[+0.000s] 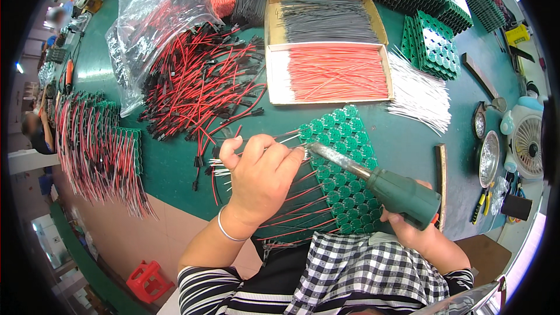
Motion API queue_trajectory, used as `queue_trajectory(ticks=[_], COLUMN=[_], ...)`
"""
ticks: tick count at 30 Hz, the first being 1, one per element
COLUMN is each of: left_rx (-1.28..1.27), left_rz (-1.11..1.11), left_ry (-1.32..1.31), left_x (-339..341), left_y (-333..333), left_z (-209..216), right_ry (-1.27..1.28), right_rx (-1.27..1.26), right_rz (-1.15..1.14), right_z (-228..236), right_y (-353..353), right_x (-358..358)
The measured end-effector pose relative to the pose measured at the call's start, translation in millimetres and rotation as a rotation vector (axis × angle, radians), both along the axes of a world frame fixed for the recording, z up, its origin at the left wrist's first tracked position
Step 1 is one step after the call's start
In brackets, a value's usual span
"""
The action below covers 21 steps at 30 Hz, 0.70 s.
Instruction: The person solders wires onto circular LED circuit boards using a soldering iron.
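My right hand (415, 228) grips a green soldering iron (385, 184), its metal tip reaching the left edge of a green circuit board panel (344, 163) on the table. My left hand (259, 178) pinches thin wires (256, 140) against that same edge, close to the iron's tip. Red and black wires fastened to the board run from it toward me. A silver bangle circles my left wrist.
A cardboard tray (326, 46) holds black and red cut wires. Loose red-black leads (204, 81), a plastic bag (151, 23), white wires (417, 96), stacked green boards (431, 44), wired boards (96, 146) at left, a small fan (525, 140), and metal dishes (489, 157) surround them.
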<state>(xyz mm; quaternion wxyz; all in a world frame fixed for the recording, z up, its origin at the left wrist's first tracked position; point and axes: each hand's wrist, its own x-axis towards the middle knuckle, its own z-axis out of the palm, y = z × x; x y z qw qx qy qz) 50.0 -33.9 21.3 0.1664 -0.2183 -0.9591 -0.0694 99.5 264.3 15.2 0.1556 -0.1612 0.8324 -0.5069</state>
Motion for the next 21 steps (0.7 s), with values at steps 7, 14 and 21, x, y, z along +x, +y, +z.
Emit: queue_trajectory(ticks=[7, 14, 21], left_rx=[-0.001, -0.002, 0.080], left_rz=[-0.001, 0.000, 0.003], left_ry=[0.003, 0.020, -0.019], left_x=[0, 0, 3], left_y=[1, 1, -3], left_z=[1, 0, 7], right_ry=[-0.185, -0.216, -0.223], right_rx=[-0.139, -0.333, -0.331], right_rz=[-0.271, -0.331, -0.300], right_z=[9, 12, 6], right_y=[9, 8, 18], right_x=[9, 15, 24])
